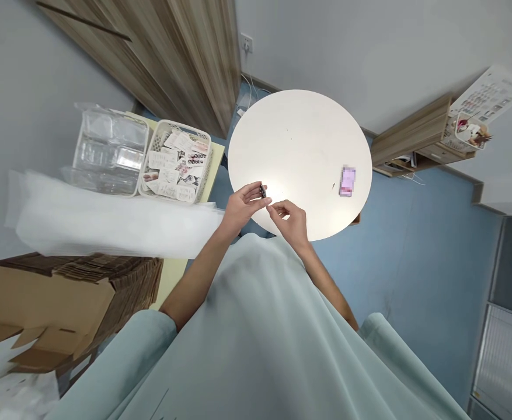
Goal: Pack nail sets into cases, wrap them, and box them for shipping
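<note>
My left hand [240, 205] pinches a small dark object [263, 191] with pale spots between thumb and fingers, over the near edge of the round white table [299, 128]. The object is too small for me to name its kind. Just to its right, my right hand [291, 221] has thumb and index finger pressed together, tips close to the left thumb. Whatever the right fingers hold, if anything, does not show. A small dark sliver [333, 186] lies on the table beside a pinkish phone-like item [347, 181], which is blurred.
On the left, a white basket [207, 169] of printed cards stands beside another with clear plastic packs [113, 153]. White wrapping sheets [119, 224] and folded cardboard boxes [63, 297] lie nearer. A wooden cabinet [407, 131] stands at the right wall.
</note>
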A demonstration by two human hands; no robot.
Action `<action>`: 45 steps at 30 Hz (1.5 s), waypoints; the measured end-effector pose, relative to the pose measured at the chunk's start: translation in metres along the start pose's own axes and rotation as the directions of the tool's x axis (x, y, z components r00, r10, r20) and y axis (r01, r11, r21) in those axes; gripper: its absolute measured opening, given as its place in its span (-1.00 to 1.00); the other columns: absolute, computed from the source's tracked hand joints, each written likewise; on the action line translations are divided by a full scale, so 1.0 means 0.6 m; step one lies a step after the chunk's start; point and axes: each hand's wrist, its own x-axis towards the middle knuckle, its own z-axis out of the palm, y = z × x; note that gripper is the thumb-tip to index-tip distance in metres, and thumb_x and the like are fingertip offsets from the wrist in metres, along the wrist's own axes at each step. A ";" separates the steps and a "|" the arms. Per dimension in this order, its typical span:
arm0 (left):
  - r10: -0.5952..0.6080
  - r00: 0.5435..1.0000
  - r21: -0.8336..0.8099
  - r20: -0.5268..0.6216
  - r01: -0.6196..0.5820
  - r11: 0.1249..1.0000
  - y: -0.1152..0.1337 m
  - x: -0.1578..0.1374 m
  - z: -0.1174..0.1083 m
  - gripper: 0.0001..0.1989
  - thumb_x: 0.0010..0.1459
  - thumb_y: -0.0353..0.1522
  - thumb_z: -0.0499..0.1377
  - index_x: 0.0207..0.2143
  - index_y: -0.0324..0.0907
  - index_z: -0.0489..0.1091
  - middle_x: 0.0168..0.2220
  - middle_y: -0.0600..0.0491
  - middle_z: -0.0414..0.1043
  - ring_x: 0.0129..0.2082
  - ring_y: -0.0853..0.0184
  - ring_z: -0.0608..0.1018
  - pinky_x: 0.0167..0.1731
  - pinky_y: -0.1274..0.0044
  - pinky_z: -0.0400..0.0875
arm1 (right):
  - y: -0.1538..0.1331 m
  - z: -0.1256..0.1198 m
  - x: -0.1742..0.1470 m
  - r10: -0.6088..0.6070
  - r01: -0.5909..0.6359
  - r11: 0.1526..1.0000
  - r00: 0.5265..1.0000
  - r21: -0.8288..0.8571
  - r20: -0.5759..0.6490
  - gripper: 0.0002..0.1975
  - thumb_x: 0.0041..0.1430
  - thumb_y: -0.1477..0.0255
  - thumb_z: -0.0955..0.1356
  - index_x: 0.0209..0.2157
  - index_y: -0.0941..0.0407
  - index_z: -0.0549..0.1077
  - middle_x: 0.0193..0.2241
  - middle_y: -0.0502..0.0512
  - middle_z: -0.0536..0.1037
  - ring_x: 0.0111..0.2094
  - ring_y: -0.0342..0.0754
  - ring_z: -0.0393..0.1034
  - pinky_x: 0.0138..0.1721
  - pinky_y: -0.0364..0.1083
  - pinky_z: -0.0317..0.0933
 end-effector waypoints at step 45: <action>-0.005 1.000 0.050 0.006 0.005 0.999 0.011 -0.027 -0.004 -0.27 0.03 -0.03 0.60 0.19 -0.13 0.63 0.17 -0.19 0.69 0.29 -0.06 0.62 0.27 0.19 0.55 | -0.023 -0.021 -0.015 0.094 -0.103 0.987 0.993 0.127 0.073 -0.57 0.20 -0.09 0.58 -0.28 -0.02 0.64 -0.28 0.05 0.71 -0.24 0.03 0.57 -0.09 0.05 0.51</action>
